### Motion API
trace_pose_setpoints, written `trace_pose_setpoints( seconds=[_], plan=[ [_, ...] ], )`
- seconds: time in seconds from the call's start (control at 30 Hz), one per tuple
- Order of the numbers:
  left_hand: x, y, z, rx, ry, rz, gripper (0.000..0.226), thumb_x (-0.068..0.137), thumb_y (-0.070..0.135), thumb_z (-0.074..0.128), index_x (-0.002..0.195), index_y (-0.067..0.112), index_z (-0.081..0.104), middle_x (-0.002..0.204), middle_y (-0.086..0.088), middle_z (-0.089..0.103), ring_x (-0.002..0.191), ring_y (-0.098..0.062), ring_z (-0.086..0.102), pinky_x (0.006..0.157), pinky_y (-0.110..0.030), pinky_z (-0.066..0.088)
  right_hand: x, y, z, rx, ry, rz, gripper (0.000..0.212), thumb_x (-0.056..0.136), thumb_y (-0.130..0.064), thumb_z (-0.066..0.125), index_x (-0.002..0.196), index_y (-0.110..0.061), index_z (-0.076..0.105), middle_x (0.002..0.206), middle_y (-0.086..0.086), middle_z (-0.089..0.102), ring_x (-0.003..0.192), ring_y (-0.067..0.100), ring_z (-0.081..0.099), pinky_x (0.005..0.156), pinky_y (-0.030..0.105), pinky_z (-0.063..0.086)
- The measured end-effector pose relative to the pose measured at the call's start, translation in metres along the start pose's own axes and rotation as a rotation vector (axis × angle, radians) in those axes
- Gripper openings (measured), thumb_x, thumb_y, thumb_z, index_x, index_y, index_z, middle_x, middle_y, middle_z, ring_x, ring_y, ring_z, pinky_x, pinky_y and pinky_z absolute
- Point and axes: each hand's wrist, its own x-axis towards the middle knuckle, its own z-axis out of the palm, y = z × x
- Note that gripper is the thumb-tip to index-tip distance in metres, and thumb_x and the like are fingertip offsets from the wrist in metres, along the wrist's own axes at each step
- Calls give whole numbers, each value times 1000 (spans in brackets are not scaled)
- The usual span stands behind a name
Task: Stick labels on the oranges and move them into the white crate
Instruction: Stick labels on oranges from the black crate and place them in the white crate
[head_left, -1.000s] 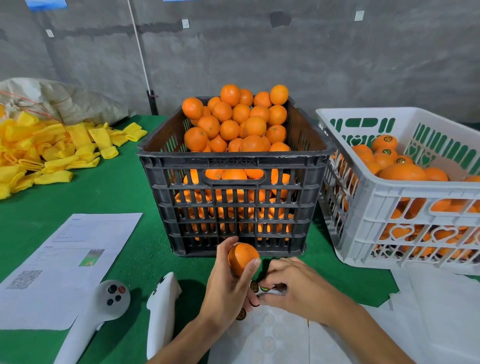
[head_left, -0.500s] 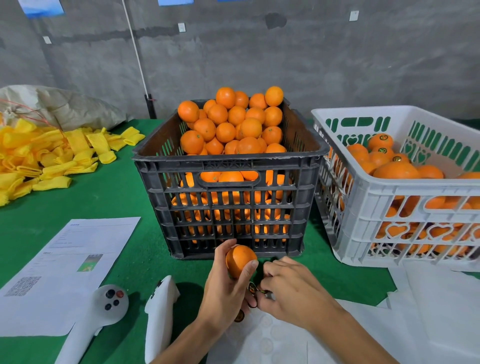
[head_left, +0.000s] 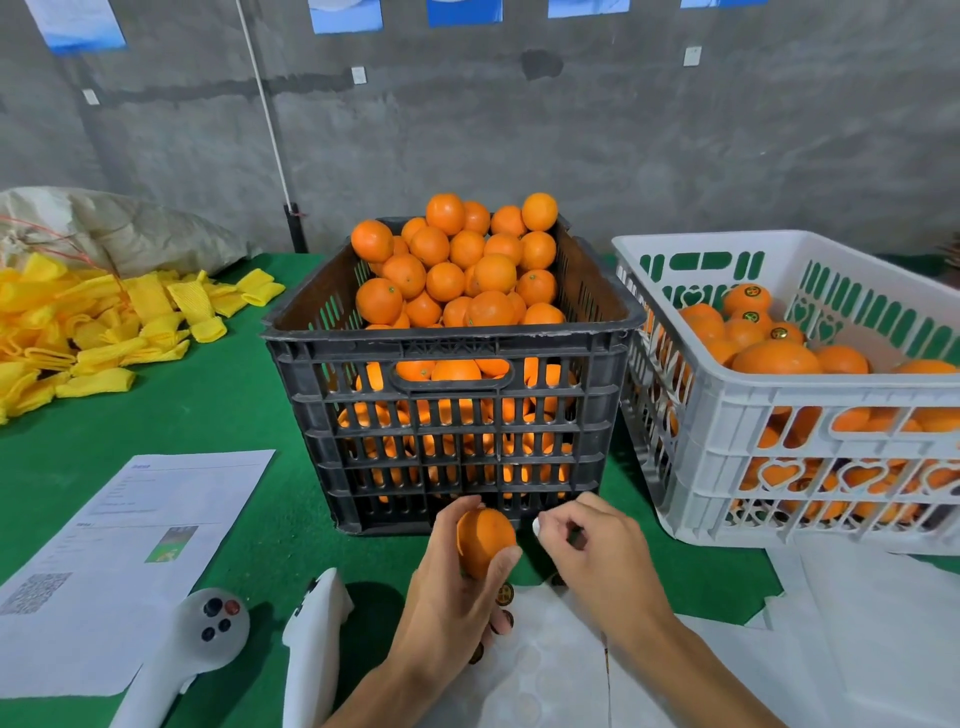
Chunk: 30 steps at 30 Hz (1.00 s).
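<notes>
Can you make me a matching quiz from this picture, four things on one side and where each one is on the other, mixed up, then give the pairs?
Things:
1. black crate
2. white crate
3. yellow sleeves
4. printed sheet

Places:
A. piled at the far left of the table
B. flat at the near left, beside the white controllers
C. at the right, holding labelled oranges
D. in the middle, heaped with oranges

Pairs: 1-D, 2-C, 3-A, 4-B

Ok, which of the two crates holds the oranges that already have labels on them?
The white crate on the right: several top oranges there show round dark labels. Those heaped in the black crate show none.
</notes>
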Motion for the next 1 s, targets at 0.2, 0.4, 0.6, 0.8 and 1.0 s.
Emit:
trace_pose_setpoints(
  seconds=[0.2,0.4,0.6,0.8,1.0],
  plan=[
    [-3,2,-1,4,-1,55,72,84,66,71,143,50,33,87,2,74,57,-22,73,50,-29,57,-12,-15,10,102,-41,-139,19,99,-35,65,87,-26,75,87,-12,56,80,11,59,71,34,52],
    [1,4,1,80,116,87,73,87,54,77,145,52,33,106,16,68,75,-17,77,68,-34,63,-19,-16,15,-26,50,-285,41,107,-49,42,110,-26,76,101,-20,58,88,3,60,72,24,52],
    [9,24,4,254,180,299,86,90,11,79,145,54,28,144,19,49,76,-5,75,65,-22,62,-21,-30,12,245,56,-146,42,99,-38,65,139,-25,64,131,-25,61,119,-8,57,100,21,52],
    [18,82,-5,407,190,675,84,96,17,73,157,38,20,166,17,21,97,-11,67,56,-30,60,-19,-67,-9,409,298,-171,62,76,-51,79,133,-30,67,116,-15,72,104,-2,68,84,9,52],
    [63,193,-11,473,128,963,71,99,18,67,157,28,28,168,15,23,139,-10,50,76,-41,64,25,-116,-74,466,605,-315,62,76,-56,74,135,-46,58,126,-30,65,117,-11,59,89,4,47]
  ],
)
